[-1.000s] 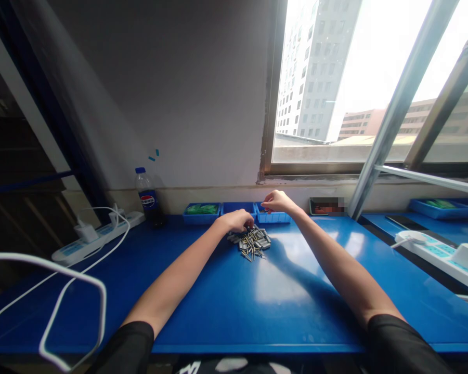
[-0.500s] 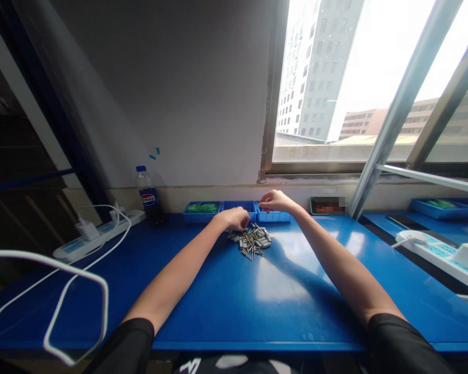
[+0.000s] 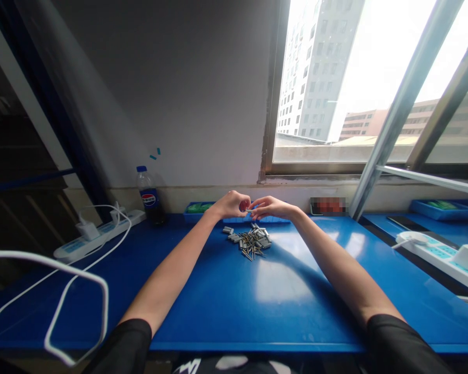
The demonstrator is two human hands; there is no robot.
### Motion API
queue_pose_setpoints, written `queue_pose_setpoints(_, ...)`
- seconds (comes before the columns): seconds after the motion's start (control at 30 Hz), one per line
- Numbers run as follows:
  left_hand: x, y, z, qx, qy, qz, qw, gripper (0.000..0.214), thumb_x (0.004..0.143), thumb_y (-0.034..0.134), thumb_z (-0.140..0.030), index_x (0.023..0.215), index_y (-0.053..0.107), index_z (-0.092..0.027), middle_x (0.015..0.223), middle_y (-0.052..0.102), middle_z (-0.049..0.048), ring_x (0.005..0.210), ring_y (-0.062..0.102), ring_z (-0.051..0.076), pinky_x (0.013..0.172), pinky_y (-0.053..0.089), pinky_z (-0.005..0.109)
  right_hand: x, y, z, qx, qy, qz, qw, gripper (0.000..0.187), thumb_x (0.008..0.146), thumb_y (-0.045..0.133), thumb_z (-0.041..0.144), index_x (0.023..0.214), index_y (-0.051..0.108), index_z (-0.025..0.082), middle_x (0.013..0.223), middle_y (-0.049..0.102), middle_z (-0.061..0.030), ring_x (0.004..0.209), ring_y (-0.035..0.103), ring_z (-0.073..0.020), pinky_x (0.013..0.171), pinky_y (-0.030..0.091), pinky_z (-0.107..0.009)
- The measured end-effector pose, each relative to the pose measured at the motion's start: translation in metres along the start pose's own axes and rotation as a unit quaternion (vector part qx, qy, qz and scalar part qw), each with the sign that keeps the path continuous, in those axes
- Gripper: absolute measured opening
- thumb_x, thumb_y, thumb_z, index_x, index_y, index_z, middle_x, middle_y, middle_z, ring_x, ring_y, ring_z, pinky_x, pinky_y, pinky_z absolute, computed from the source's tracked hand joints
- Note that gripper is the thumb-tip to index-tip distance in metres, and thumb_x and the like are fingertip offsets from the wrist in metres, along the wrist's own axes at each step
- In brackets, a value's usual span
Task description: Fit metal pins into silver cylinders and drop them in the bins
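Above the far side of the blue table, my two hands meet at their fingertips. My left hand [image 3: 233,204] is closed in a pinch, thumb and forefinger curled round. The fingers of my right hand [image 3: 271,208] are brought together too, pointing left. Between them shows a small thin metal piece [image 3: 248,211], too small to make out in detail. Just below the hands lies a loose pile of small metal parts [image 3: 254,240], some grey blocks and some thin brass-coloured pins. Behind the hands stand blue bins [image 3: 239,219], partly covered by them.
A cola bottle [image 3: 148,197] stands at the back left beside a power strip [image 3: 99,236] with white cables [image 3: 105,291]. A phone, partly blurred [image 3: 315,206], leans against the back wall. At right are a metal post [image 3: 378,145], another power strip [image 3: 444,254] and a blue tray [image 3: 432,210].
My left hand has risen from the metal pile, and my right hand has come left and down from the right bin. Their fingertips now meet over the pile.
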State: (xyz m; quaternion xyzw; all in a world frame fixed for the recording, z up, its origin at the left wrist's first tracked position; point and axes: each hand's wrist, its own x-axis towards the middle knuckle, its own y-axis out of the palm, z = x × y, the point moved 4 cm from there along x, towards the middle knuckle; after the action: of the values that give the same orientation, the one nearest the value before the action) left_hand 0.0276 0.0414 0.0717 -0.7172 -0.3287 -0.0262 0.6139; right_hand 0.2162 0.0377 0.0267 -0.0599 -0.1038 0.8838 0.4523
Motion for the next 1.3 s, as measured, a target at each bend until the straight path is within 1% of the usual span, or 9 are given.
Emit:
queue_pose_setpoints(0.13,0.000,0.003,0.004,0.006,-0.011,0.001,1.000,0.015,0.076,0.073,-0.021,0.090,0.074,-0.015,0.078,0.075,0.0023,0.070,0.067,0.013,0.067,0.050,0.020,0.005,0.000,-0.001,0.009,-0.006,-0.054,0.998,0.043,0.075,0.089,0.041,0.106,0.078,0.013,0.087,0.080,-0.0079,0.078,0.074,-0.0160,0.078,0.061,-0.026)
queue_pose_setpoints(0.23,0.000,0.007,0.008,0.012,-0.025,0.001,1.000,0.014,0.078,0.072,-0.022,0.090,0.074,-0.016,0.079,0.075,0.0024,0.072,0.068,0.013,0.069,0.050,0.020,0.010,0.002,-0.002,0.012,0.001,-0.102,0.995,0.033,0.075,0.088,0.035,0.098,0.079,0.013,0.083,0.079,-0.0066,0.075,0.073,-0.0152,0.077,0.061,-0.025)
queue_pose_setpoints(0.43,0.000,0.010,0.013,0.057,-0.082,0.004,0.995,0.013,0.080,0.070,-0.026,0.088,0.076,-0.018,0.079,0.076,0.0025,0.073,0.068,0.015,0.067,0.048,0.020,0.016,-0.001,-0.006,-0.009,-0.018,-0.196,0.980,0.022,0.077,0.083,0.027,0.094,0.079,0.014,0.077,0.079,-0.0051,0.071,0.074,-0.0149,0.073,0.061,-0.023)
queue_pose_setpoints(0.53,0.001,0.022,0.009,0.019,-0.072,0.077,0.994,0.018,0.084,0.065,-0.022,0.093,0.080,-0.017,0.087,0.079,0.0044,0.079,0.070,0.016,0.070,0.050,0.020,0.016,-0.006,-0.006,-0.007,-0.030,-0.222,0.974,0.026,0.078,0.081,0.022,0.101,0.078,0.013,0.082,0.080,-0.0062,0.073,0.074,-0.0150,0.072,0.061,-0.022)
queue_pose_setpoints(0.67,0.000,0.049,0.002,-0.024,-0.043,0.203,0.978,0.048,0.078,0.056,-0.002,0.116,0.079,-0.021,0.108,0.080,0.0051,0.097,0.073,0.017,0.083,0.052,0.019,0.014,-0.016,-0.005,0.019,-0.039,-0.256,0.966,0.021,0.081,0.079,0.020,0.100,0.076,0.012,0.086,0.081,-0.0091,0.071,0.075,-0.0147,0.070,0.062,-0.022)
queue_pose_setpoints(0.8,-0.001,0.064,0.004,0.020,-0.064,0.245,0.967,0.058,0.074,0.062,-0.002,0.123,0.076,-0.028,0.112,0.079,0.0039,0.099,0.073,0.020,0.085,0.053,0.021,0.011,-0.022,-0.003,0.024,-0.042,-0.257,0.965,0.015,0.083,0.078,0.022,0.095,0.076,0.012,0.083,0.080,-0.0094,0.068,0.074,-0.0139,0.067,0.063,-0.022)
queue_pose_setpoints(1.03,-0.002,0.057,0.003,0.129,-0.097,0.232,0.959,0.047,0.070,0.076,-0.007,0.113,0.079,-0.027,0.107,0.077,0.0080,0.092,0.073,0.023,0.079,0.054,0.026,0.010,-0.022,-0.004,0.023,-0.020,-0.234,0.972,0.018,0.084,0.080,0.026,0.096,0.077,0.013,0.087,0.080,-0.0109,0.070,0.075,-0.0145,0.066,0.063,-0.022)
queue_pose_setpoints(1.2,-0.004,0.054,0.006,0.125,-0.103,0.228,0.960,0.049,0.066,0.075,-0.004,0.109,0.077,-0.027,0.105,0.076,0.0048,0.087,0.070,0.020,0.072,0.050,0.023,0.008,-0.020,-0.002,-0.003,-0.009,-0.221,0.975,0.021,0.084,0.081,0.030,0.097,0.077,0.013,0.091,0.081,-0.0117,0.073,0.075,-0.0152,0.065,0.061,-0.021)
queue_pose_setpoints(1.3,-0.005,0.047,0.010,0.073,-0.093,0.220,0.968,0.053,0.062,0.073,-0.003,0.110,0.075,-0.024,0.102,0.075,0.0039,0.081,0.069,0.017,0.065,0.049,0.021,0.006,-0.019,-0.002,-0.026,0.001,-0.207,0.978,0.022,0.084,0.081,0.030,0.099,0.078,0.013,0.091,0.081,-0.0110,0.075,0.075,-0.0153,0.067,0.061,-0.021)
